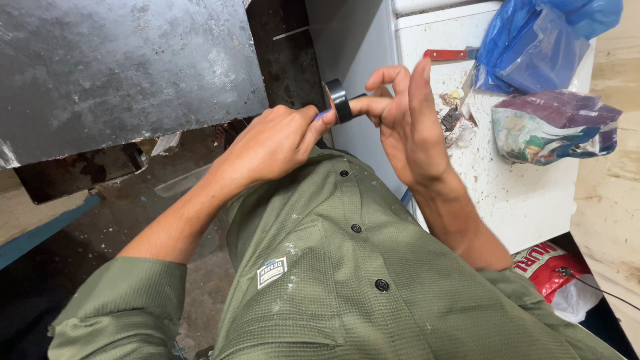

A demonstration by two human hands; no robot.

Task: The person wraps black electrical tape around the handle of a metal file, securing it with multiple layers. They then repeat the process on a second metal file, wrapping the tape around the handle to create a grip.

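Right hand [407, 127]: grip closed, index finger threaded through the core of a black tape roll [339, 100], thumb bracing it. Left hand [277, 143]: grip pinched shut on something thin and blue at the roll, held mid-air above the shirt [333, 267]. Roll looks light, rigid ring, tacky; best held by core or rim. White table [520, 193] just right, blue bag [533, 47] on it.
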